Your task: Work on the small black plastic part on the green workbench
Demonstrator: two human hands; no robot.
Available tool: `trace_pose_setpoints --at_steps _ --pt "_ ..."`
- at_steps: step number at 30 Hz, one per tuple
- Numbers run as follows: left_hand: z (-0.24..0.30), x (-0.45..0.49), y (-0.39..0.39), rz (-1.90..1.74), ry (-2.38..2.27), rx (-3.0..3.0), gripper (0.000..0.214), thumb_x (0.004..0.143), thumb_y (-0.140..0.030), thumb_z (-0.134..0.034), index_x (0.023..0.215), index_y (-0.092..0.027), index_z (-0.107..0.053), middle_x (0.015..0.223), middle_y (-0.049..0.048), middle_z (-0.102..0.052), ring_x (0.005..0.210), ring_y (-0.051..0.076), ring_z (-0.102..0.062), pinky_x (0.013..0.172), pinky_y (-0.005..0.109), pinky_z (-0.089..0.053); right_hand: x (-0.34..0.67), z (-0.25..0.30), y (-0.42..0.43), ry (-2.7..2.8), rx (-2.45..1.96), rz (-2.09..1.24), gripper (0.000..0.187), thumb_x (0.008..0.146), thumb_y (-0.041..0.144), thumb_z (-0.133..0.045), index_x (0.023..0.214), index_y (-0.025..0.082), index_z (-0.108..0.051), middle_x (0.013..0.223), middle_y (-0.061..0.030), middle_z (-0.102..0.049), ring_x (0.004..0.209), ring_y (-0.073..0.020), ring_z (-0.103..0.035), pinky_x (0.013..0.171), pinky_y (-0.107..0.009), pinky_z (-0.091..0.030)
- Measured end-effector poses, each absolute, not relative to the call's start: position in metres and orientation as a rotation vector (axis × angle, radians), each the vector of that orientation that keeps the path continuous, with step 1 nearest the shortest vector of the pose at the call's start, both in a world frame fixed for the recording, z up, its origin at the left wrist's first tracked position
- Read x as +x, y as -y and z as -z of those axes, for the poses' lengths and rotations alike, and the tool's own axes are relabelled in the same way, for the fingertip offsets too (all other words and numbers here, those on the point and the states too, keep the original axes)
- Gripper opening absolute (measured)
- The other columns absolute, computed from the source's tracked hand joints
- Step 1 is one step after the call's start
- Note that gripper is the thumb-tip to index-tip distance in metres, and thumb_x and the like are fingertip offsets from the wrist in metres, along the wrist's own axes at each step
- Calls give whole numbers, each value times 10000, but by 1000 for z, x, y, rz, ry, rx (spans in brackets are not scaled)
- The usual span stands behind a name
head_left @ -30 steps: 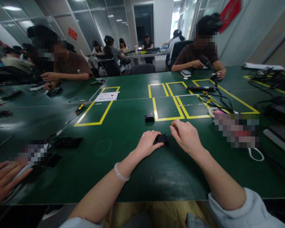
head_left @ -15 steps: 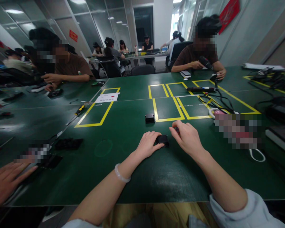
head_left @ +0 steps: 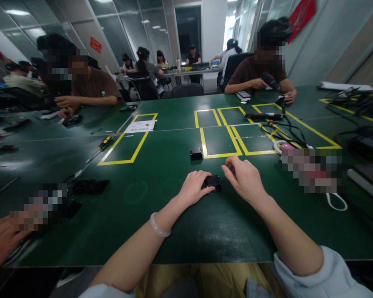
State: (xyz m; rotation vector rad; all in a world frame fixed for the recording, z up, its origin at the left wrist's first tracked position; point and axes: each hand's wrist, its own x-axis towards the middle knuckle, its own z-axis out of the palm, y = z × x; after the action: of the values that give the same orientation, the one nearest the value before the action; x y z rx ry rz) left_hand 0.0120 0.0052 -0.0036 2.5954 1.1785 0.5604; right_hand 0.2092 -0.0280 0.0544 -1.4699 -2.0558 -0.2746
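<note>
My left hand (head_left: 195, 186) grips a small black box-shaped part (head_left: 214, 183) from its left side, with the thumb along its near edge. The part rests on the green table. Just right of it, my right hand (head_left: 245, 176) is raised a little, its fingers curled in toward the thumb. A dark spot shows between those fingers, too small to name. Beyond my hands stands a second small black box-shaped part (head_left: 196, 154), which neither hand touches.
Yellow tape outlines (head_left: 222, 155) mark the green table (head_left: 174, 231). Black cables (head_left: 294, 128) and a pink item with a white strap (head_left: 337, 205) lie to the right. A yellow-black screwdriver (head_left: 105, 142) lies left. A co-worker's hand (head_left: 3, 244) reaches in at lower left; others sit opposite.
My two hands and the black part hold nearly the same position. At the lower left, the co-worker's hand has shifted slightly.
</note>
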Motion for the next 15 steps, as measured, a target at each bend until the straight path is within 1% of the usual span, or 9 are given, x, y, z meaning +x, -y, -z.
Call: trace_pose_setpoints --at_steps 2,3,7,10,12,15 --pt "4 12 -5 -556 -1180 2593 380 860 -479 -579 1124 -213 -513 1027 42 -590 963 229 -529 864 367 -394 210 -53 28 2050 -1466 276 228 933 393 -417 885 191 -511 660 4 -571 601 -154 -464 634 -266 -316" --pt "4 12 -5 -554 -1178 2594 380 861 -477 -579 1127 -213 -512 1030 44 -590 966 230 -530 867 369 -393 210 -52 28 2047 -1465 278 218 935 383 -417 884 192 -509 661 6 -571 597 -153 -462 629 -265 -314" --pt "3 13 -5 -552 -1169 2592 369 865 -469 -575 1124 -212 -514 1040 47 -589 976 231 -529 875 372 -391 210 -50 26 2035 -1464 273 145 934 281 -398 913 186 -505 704 1 -586 608 -151 -477 633 -265 -316" --pt "3 12 -5 -551 -1176 2590 364 864 -467 -577 1118 -213 -518 1035 47 -589 972 230 -529 875 373 -391 210 -50 26 2029 -1452 252 122 921 244 -399 944 181 -501 742 -5 -599 632 -151 -495 654 -267 -324" --pt "3 12 -5 -550 -1175 2594 364 863 -469 -578 1117 -215 -520 1029 44 -589 969 230 -528 874 372 -391 211 -50 26 2036 -1454 248 128 922 258 -401 946 183 -501 737 -4 -594 635 -152 -492 663 -268 -327" --pt "4 12 -5 -552 -1170 2602 367 864 -472 -577 1117 -214 -518 1029 39 -590 962 227 -528 864 364 -395 211 -51 27 2050 -1463 269 170 926 340 -426 912 191 -506 693 3 -573 622 -154 -477 650 -268 -323"
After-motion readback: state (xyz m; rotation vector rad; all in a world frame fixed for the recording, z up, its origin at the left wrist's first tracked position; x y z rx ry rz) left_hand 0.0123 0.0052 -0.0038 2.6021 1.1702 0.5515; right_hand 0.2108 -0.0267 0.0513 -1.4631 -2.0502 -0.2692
